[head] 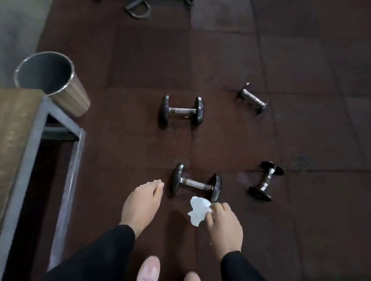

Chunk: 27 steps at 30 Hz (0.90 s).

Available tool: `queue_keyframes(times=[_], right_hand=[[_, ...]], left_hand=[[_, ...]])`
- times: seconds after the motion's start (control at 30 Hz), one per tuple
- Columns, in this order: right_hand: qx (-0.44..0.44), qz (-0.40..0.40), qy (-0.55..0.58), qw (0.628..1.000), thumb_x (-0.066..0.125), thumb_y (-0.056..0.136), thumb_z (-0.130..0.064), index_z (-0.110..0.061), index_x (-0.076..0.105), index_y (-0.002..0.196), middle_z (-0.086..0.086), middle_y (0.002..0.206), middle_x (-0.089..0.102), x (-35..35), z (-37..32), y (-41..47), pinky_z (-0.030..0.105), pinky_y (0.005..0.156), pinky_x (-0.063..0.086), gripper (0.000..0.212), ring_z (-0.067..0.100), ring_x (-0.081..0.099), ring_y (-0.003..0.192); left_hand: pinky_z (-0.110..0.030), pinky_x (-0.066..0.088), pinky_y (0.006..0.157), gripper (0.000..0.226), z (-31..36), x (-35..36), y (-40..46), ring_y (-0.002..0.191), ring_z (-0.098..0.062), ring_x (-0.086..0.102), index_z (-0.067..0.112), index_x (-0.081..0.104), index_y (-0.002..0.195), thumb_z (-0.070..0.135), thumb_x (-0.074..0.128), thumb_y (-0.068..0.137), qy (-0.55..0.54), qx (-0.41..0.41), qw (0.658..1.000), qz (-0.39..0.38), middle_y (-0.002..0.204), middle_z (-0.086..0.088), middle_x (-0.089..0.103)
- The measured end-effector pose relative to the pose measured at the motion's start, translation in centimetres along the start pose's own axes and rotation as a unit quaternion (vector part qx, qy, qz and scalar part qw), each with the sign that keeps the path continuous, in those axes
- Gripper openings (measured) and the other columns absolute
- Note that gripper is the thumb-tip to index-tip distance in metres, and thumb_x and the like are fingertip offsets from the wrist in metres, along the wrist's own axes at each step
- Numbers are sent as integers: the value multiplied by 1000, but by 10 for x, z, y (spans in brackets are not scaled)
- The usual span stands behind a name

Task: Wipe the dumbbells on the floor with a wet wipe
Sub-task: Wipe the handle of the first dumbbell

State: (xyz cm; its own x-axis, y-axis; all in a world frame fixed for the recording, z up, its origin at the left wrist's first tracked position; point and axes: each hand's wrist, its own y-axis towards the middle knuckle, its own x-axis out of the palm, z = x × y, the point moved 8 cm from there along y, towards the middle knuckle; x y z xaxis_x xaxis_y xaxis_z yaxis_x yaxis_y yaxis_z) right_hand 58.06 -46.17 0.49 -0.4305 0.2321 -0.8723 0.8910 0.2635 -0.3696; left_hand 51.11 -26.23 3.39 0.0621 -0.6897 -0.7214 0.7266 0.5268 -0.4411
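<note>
Black iron dumbbell with chrome handle (196, 185), nearest one, looks heavy, so roll it. Right hand (226, 226) pinches the crumpled white wet wipe (198, 210); left hand (142, 204) flat, empty.

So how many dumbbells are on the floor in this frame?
4. Nearest dumbbell just ahead of both hands; middle dumbbell beyond it; right dumbbell lying lengthwise; far dumbbell farthest right. More could lie outside the frame.

Open floor (143, 63) surrounds the four dumbbells (196, 185); a bench frame (72, 170) blocks the left.
</note>
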Motion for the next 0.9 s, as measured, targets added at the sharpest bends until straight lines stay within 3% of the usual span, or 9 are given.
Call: queue_keyframes(times=[0.27, 0.47, 0.57, 0.73, 0.83, 0.9], right_hand=[[80, -27, 99, 992, 46, 91, -14, -9, 62, 103, 5, 102, 57, 100, 46, 58, 35, 70, 45, 20, 22, 57, 85], [88, -1, 152, 984, 48, 91, -16, -10, 61, 107, 3, 104, 57, 192, 81, 107, 30, 72, 41, 21, 21, 56, 90], [122, 26, 227, 966, 50, 89, -18, -12, 63, 101, -1, 99, 59, 239, 98, 124, 25, 70, 39, 18, 15, 55, 86], [148, 72, 405, 899, 56, 86, -16, -13, 59, 81, -2, 77, 61, 307, 110, 157, 30, 71, 46, 7, 10, 55, 73], [109, 106, 449, 880, 57, 87, -18, -15, 58, 79, -8, 73, 59, 329, 107, 179, 26, 70, 45, 8, 6, 54, 71], [67, 131, 439, 886, 58, 89, -19, -18, 61, 88, -13, 81, 60, 336, 102, 190, 23, 76, 46, 3, 5, 56, 80]], left_hand=[[-26, 30, 110, 40, -28, 80, 90, 132, -14, 42, 15, 49, 134, 30, 34, 100, 53, 57, 995, -57, 138, -1, 51], [-34, 30, 113, 41, -82, 165, 155, 136, -18, 38, 15, 47, 135, 30, 35, 99, 52, 70, 994, -60, 140, -4, 49], [-32, 25, 115, 42, -107, 210, 177, 140, -15, 30, 17, 44, 138, 31, 34, 99, 49, 83, 993, -73, 144, -2, 44], [-21, 12, 113, 44, -126, 269, 219, 143, -13, 17, 21, 35, 143, 30, 35, 99, 40, 134, 988, -59, 152, 3, 29], [-22, 12, 114, 45, -131, 289, 244, 143, -13, 18, 18, 33, 143, 28, 37, 99, 7, 171, 985, -22, 154, 2, 26], [-25, 16, 116, 46, -134, 298, 253, 143, -13, 19, 16, 33, 143, 27, 38, 99, -20, 182, 983, 2, 154, 1, 26]])
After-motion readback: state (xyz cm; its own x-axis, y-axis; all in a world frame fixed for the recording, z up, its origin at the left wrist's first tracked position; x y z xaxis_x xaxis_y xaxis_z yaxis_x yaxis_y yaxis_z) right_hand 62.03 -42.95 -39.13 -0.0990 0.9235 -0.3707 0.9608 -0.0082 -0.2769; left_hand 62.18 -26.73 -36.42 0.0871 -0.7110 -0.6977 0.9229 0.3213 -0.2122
